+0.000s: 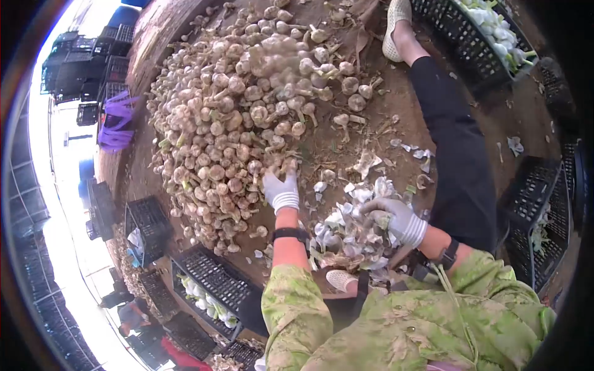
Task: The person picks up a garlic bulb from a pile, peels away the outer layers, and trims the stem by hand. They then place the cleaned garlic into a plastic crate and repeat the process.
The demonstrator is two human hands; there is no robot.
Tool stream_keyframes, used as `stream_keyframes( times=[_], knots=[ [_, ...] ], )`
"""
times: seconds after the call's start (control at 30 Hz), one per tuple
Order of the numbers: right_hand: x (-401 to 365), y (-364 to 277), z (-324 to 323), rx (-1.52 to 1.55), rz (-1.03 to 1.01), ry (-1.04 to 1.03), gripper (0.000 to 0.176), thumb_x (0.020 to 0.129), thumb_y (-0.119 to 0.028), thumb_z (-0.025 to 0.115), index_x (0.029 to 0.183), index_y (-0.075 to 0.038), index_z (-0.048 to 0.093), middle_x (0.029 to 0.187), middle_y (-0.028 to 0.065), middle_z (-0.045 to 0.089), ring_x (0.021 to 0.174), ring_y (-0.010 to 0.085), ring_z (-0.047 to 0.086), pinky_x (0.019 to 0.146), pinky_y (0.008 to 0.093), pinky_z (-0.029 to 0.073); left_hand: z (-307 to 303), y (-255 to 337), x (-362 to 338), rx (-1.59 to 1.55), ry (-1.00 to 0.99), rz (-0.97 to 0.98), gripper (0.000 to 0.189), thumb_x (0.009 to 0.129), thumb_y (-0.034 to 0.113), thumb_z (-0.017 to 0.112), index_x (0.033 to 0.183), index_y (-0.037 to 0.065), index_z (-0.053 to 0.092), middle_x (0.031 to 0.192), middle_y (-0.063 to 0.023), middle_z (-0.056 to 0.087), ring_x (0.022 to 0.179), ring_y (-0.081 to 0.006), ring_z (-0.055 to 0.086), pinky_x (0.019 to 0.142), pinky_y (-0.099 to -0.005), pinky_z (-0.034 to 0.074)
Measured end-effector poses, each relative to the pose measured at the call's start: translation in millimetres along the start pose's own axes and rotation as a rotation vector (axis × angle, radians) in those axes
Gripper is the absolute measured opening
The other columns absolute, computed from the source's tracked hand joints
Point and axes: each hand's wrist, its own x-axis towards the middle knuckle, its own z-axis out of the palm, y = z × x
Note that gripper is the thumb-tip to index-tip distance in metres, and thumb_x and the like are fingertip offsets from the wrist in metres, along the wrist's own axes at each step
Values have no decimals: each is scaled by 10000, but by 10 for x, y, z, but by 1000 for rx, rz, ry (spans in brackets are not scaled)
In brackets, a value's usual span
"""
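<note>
My left hand (pixel 282 188), in a pale work glove, is at the near edge of a large heap of garlic bulbs (pixel 216 130). Its fingers curl round a garlic bulb (pixel 286 166) there, partly hiding it. To the right, my right hand (pixel 399 219), gloved too, is held over a loose pile of papery garlic skins (pixel 346 232). The right fingers bend inward, closed on something pale that I cannot make out. Several loose bulbs with stems (pixel 349 119) lie on the ground beyond the hands.
Black crates (pixel 216 278) of whitish trimmed produce stand at lower left, with another crate (pixel 461 52) at upper right. More crates (pixel 535 213) are at the right. A dark-trousered leg (pixel 455 142) stretches along the right of the skins. Purple bags (pixel 116 123) hang far left.
</note>
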Motion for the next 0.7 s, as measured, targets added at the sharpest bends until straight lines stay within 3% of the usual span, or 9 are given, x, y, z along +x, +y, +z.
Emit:
stream_keyframes(
  times=[0.07, 0.13, 0.23, 0.33, 0.4, 0.43, 0.53, 0.6, 0.7],
  knots=[
    [25, -200, 26, 352, 98, 8, 243, 874, -112, 499, 1071, 22, 543, 851, 78, 629, 753, 116, 605, 657, 233, 503, 129, -14, 417, 152, 62, 100, 530, 691, 280, 698, 1118, 29, 510, 1118, -182, 532, 1030, -328, 505, 891, -395, 398],
    [51, -203, 48, -6, -105, 53, 251, 860, -137, 543, 1073, -5, 552, 885, 87, 620, 790, 142, 598, 749, 251, 486, 203, 44, 762, 260, -31, -8, 558, 691, 270, 692, 1148, 23, 486, 1186, -187, 504, 1095, -330, 478, 911, -393, 397],
    [76, -254, 47, -201, -23, 18, 259, 837, -108, 567, 1088, -43, 556, 895, 83, 599, 851, 163, 564, 790, 292, 456, 387, -83, 1119, 442, -243, -92, 404, 705, 245, 662, 1054, 75, 550, 929, -158, 628, 855, -324, 600, 770, -405, 465],
    [111, -207, 36, -281, -74, 47, 256, 826, -125, 577, 1068, -42, 566, 877, 91, 608, 828, 169, 581, 770, 288, 461, 310, -67, 974, 92, -166, 1, 187, 751, 148, 619, 904, 41, 621, 817, -149, 638, 729, -245, 604, 701, -315, 469],
    [147, -167, 51, -291, -110, 145, 269, 771, -188, 621, 1006, -59, 597, 856, 130, 625, 808, 203, 613, 740, 292, 469, 155, 68, 623, -162, -181, 24, 156, 744, 85, 621, 877, 4, 619, 775, -121, 634, 679, -168, 578, 657, -278, 467],
    [152, -169, 70, -410, -243, 196, 283, 760, -190, 627, 1011, -64, 589, 862, 139, 615, 812, 227, 608, 731, 307, 471, 202, -59, 436, -216, -123, 216, 141, 746, 56, 634, 863, -20, 614, 774, -87, 638, 670, -137, 568, 638, -273, 474],
    [157, -80, 180, -709, -506, 368, 319, 726, -193, 639, 1012, -78, 560, 878, 144, 580, 812, 302, 579, 703, 366, 470, -128, 426, -567, -427, -274, 56, 74, 775, 38, 628, 831, -6, 605, 779, -65, 636, 664, -115, 568, 638, -247, 478],
    [110, -83, 254, -806, -449, 394, 309, 725, -185, 630, 1004, -85, 544, 875, 126, 557, 799, 316, 563, 688, 392, 463, -182, 448, -1098, -367, -206, 249, 128, 752, 108, 655, 831, 14, 619, 746, -88, 621, 661, -133, 582, 634, -280, 478],
    [8, 66, 182, -955, -569, 342, 187, 712, -144, 619, 881, -83, 567, 848, 112, 546, 789, 315, 554, 680, 393, 460, -452, 666, -1744, -473, -273, 106, 129, 756, 98, 653, 835, 1, 619, 760, -94, 620, 684, -116, 582, 639, -274, 475]
  ],
)
